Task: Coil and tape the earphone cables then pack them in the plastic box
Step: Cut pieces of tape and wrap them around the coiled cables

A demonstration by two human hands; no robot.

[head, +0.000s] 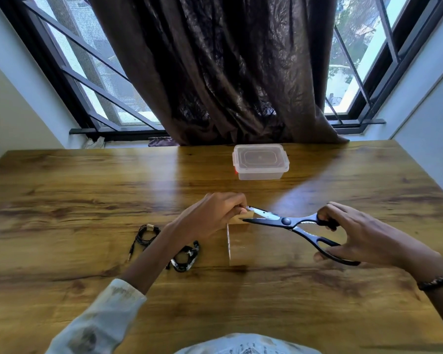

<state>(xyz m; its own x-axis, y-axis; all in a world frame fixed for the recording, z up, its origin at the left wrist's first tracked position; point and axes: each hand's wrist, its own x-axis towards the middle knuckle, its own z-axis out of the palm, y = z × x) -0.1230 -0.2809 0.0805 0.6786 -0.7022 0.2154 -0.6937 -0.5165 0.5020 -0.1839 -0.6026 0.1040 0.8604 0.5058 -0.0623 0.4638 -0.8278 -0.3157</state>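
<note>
L hand (pixel 210 215) pinching end of brown translucent tape strip (pixel 237 241), holding it taut above wooden table (pixel 87 187). R hand (pixel 356 233) gripping black-handled steel scissors (pixel 287 222), fingers thru loops, blades gaping around tape nr L fingertips. Two coiled black earphone cables (pixel 145 235) (pixel 186 258) lying on table by L forearm. Clear lidded plastic box (pixel 261 162) sitting farther back, well apart, lid on.
</note>
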